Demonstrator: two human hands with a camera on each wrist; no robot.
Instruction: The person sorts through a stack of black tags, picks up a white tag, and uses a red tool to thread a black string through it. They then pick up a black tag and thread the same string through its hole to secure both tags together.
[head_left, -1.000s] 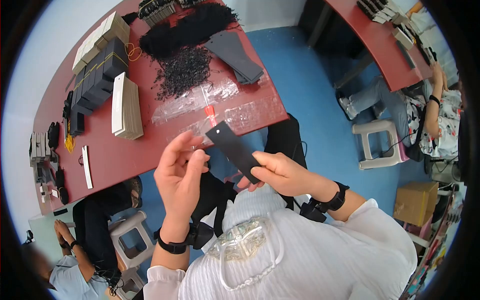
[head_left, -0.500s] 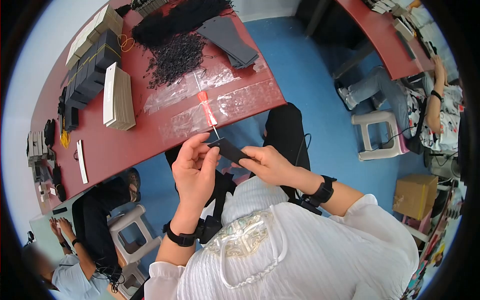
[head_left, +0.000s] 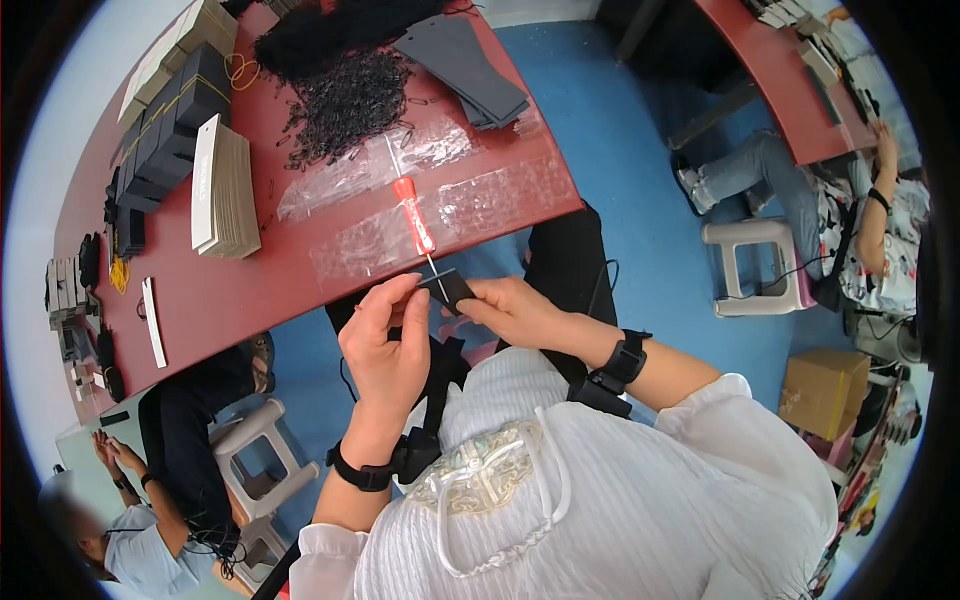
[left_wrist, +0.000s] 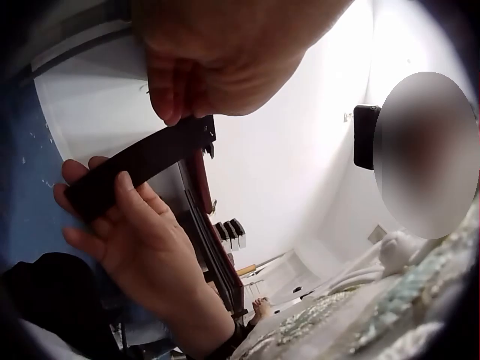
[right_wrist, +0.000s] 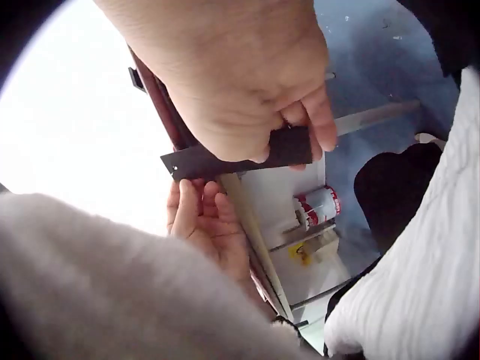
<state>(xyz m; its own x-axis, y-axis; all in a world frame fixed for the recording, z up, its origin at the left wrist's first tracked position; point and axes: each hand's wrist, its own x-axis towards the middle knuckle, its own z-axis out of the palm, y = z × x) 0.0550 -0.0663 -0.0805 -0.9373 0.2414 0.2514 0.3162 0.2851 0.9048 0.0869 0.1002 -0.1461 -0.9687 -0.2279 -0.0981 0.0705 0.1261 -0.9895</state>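
A black card tag (head_left: 450, 293) with a small hole near one end is held between both hands, just off the table's front edge. My right hand (head_left: 515, 310) grips its plain end, thumb on one face and fingers behind. At the holed end, my left hand (head_left: 385, 338) pinches the tag with thumb and fingertips. The left wrist view shows the whole length of the tag (left_wrist: 139, 165), slightly bowed. A red-handled tool (head_left: 414, 218) lies on clear tape, and its thin metal rod reaches past the table edge to overlap the tag's holed end.
On the red table (head_left: 290, 290) are a heap of small black pins (head_left: 345, 110), a fan of dark tags (head_left: 465, 75), a stack of white tags (head_left: 225, 195) and banded dark bundles (head_left: 165, 140). Other people sit at left and right. A white stool (head_left: 750, 270) stands right.
The tag and both hands have come up to the tool's rod at the table edge. The left hand, apart from the tag at first, now pinches its holed end.
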